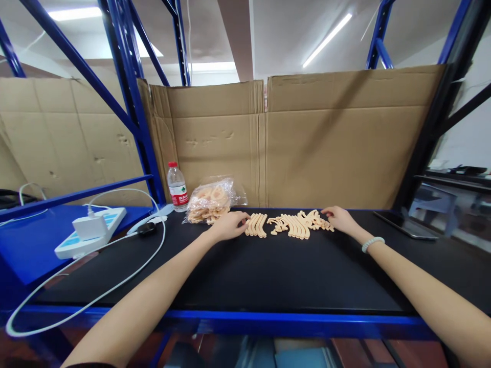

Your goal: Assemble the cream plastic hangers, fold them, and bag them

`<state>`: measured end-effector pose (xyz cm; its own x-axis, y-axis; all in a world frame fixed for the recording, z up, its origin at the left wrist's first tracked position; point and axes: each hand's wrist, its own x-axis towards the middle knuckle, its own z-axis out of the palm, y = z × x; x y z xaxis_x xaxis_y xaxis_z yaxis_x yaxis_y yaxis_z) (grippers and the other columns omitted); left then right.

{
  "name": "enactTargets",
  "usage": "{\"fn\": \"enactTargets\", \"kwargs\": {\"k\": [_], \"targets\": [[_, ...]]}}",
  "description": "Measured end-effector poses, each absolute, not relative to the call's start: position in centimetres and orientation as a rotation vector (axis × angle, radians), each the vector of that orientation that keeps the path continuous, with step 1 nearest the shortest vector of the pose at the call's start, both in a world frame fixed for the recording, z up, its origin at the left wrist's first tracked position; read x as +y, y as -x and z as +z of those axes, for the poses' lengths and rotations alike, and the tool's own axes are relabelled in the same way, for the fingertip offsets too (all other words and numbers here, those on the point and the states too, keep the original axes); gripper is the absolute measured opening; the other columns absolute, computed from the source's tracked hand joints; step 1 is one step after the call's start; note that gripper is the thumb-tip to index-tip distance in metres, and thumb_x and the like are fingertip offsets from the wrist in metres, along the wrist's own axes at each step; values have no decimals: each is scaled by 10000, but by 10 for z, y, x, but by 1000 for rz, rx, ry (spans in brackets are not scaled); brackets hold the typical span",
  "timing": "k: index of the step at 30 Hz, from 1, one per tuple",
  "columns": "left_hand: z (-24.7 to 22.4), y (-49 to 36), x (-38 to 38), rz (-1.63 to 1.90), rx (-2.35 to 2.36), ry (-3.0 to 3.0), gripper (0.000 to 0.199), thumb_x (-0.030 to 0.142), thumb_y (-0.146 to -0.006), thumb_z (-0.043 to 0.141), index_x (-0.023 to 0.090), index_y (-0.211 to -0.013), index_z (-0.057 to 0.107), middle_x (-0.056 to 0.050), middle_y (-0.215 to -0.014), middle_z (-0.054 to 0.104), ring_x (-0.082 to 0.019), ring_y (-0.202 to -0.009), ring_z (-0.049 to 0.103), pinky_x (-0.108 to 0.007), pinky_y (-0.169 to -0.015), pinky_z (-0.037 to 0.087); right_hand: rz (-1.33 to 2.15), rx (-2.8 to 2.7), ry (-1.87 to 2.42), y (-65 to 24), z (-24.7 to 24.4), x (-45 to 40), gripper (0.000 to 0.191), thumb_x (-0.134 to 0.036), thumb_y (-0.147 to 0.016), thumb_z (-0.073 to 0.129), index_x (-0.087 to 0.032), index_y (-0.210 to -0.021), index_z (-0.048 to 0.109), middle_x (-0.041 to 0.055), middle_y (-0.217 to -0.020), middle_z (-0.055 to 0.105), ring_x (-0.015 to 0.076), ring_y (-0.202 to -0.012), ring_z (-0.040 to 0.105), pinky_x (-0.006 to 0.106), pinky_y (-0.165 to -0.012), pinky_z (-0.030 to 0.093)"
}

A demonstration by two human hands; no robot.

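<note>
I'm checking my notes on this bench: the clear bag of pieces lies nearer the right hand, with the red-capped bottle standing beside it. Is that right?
Not quite: the clear bag of pieces lies nearer the left hand, not the right hand, as the head view shows. The red-capped bottle does stand beside it.

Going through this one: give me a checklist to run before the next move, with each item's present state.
1. Left hand beside the left row of curved pieces: ok.
2. Right hand at the small pieces: ok; whether it grips one, cannot tell.
3. Small pieces lined up: not ok, jumbled.
4. Water bottle upright and capped: ok.
5. Plastic bag closed: cannot tell.
6. White cable clear of the laid-out pieces: ok, it loops off to their left.
</note>
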<state>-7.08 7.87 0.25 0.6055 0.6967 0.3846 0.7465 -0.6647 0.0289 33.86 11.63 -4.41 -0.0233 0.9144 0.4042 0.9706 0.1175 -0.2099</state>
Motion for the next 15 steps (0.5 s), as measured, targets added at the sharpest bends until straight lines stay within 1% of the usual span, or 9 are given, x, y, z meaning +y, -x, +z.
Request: {"fn": "enactTargets", "kwargs": {"k": [3, 5, 7, 10, 13, 15], "targets": [[-2, 70, 80, -549, -1204, 2729, 316, 337, -874, 483, 194, -1119, 623, -61, -1064, 633, -154, -765, 627, -262, -711, 478, -119, -2066, 1601, -308, -36, 105, 325, -131, -828, 436, -160, -1015, 700, 82, -917, 665, 174, -781, 611, 261, -720, 461], [-6, 69, 81, -583, -1133, 2748, 324, 373, -880, 485, 200, -1116, 626, -71, -1107, 601, -186, -886, 616, -293, -808, 477, -76, -2128, 1409, -290, -31, 95, 295, -170, -841, 445, -151, -995, 696, 82, -865, 653, 173, -724, 592, 277, -684, 457], [-11, 66, 82, -621, -1022, 2785, 325, 389, -880, 500, 201, -1111, 632, -82, -1132, 584, -220, -1024, 570, -331, -913, 446, -46, -2216, 1251, -274, -26, 83, 270, -224, -865, 461, -155, -1003, 683, 76, -848, 639, 173, -709, 580, 286, -671, 453], [-19, 60, 81, -615, -908, 2863, 332, 378, -890, 504, 203, -1149, 617, -100, -1212, 552, -238, -1140, 508, -365, -995, 403, -72, -2364, 1131, -259, -23, 68, 272, -309, -897, 487, -178, -1076, 643, 78, -918, 616, 188, -790, 585, 309, -725, 454], [-23, 53, 78, -536, -897, 2923, 358, 369, -903, 492, 216, -1215, 582, -104, -1297, 511, -242, -1201, 486, -371, -1020, 393, -101, -2447, 1109, -252, -24, 60, 322, -385, -907, 512, -209, -1167, 579, 83, -1012, 593, 210, -886, 584, 337, -794, 456], [-25, 49, 76, -517, -892, 2927, 352, 360, -913, 480, 225, -1223, 578, -99, -1314, 509, -234, -1218, 487, -361, -1029, 390, -126, -2482, 1099, -250, -28, 60, 337, -413, -909, 517, -207, -1171, 562, 93, -1055, 582, 221, -915, 579, 351, -818, 459]]}}
